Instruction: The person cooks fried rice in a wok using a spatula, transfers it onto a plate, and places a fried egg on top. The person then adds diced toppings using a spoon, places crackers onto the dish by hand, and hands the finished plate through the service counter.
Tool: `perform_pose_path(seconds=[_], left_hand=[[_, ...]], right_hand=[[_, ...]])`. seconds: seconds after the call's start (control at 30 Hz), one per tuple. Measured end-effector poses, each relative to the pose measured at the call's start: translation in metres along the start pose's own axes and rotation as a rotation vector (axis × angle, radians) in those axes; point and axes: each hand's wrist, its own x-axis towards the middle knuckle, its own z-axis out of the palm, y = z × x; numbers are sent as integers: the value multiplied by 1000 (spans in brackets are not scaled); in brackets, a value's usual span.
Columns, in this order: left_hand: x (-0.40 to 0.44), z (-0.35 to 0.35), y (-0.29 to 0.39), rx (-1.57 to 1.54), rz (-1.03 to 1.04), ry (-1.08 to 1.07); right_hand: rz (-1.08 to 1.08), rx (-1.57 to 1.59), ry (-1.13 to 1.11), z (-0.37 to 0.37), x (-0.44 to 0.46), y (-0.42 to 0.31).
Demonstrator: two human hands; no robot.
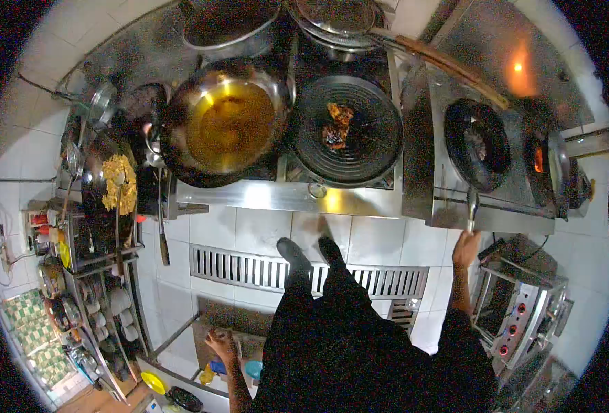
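My right hand is closed round the handle of a dark wok on the right-hand stove. Something pale and small lies in the wok's bowl. My left hand hangs at the lower left, above a metal counter with small containers. Its fingers look curled, but what they hold, if anything, is too small to make out. Beside the hand are a blue container and a turquoise bowl.
A large wok of oil and a ridged pan with browned pieces sit on the middle stove. Flame rises at the far right. Yellow food fills a left-hand wok. A floor drain runs beneath my feet. A small oven stands right.
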Motion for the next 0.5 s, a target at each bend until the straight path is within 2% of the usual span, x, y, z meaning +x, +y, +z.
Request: perform_pose_path(seconds=[0.03, 0.07, 0.13, 0.17, 0.2, 0.23, 0.27, 0.3, 0.33, 0.4, 0.43, 0.47, 0.5], left_hand=[[7, 1, 7, -85, -30, 9], [14, 3, 15, -170, -60, 21], [38, 41, -71, 362, 197, 23], [50, 55, -103, 614, 323, 75], [67, 55, -91, 334, 286, 7], [84, 57, -70, 99, 210, -74], [96, 57, -52, -61, 151, -143], [104, 57, -37, -146, 111, -202], [112, 56, -18, -149, 120, -174], [127, 64, -17, -176, 187, -124], [132, 69, -16, -192, 243, -78], [130, 58, 3, -314, -49, -150], [133, 57, 2, -319, -48, -147]], right_hand=[[130, 64, -60, -36, -28, -44], [123, 74, -38, -55, -48, -84], [-69, 169, 32, -77, -81, -140], [-56, 222, -145, -82, -84, -166], [-34, 268, -321, -87, -88, -193], [-372, 212, -191, -62, -80, -207], [-206, 117, -411, -73, -81, -259], [-304, 111, -409, -59, -76, -286], [-474, 143, -352, -36, -68, -300], [-281, 77, -449, -11, -59, -347], [-288, 81, -439, -1, -56, -365], [-338, 58, -376, 8, -55, -379], [-386, 34, -314, 15, -56, -387]])
